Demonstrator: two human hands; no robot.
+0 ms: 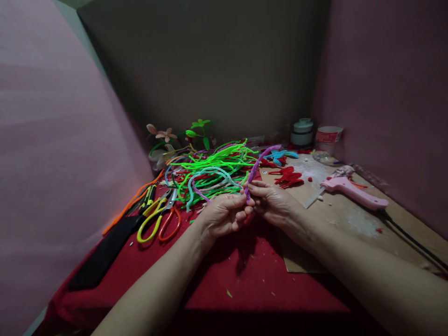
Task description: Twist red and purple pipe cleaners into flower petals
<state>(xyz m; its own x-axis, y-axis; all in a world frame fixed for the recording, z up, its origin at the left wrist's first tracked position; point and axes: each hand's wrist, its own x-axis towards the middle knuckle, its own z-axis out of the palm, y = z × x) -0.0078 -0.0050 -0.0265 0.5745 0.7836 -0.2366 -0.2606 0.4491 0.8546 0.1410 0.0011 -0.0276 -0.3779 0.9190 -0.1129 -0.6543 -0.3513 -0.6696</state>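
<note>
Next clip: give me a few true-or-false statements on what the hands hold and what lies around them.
1. Both the left hand and the right hand grip a purple pipe cleaner. True.
2. The pink glue gun lies on the red cloth. False: it lies on the cardboard sheet, right of the hands.
3. Scissors lie left of the left hand. True.
4. The pile of pipe cleaners is mostly blue. False: mostly neon green.
</note>
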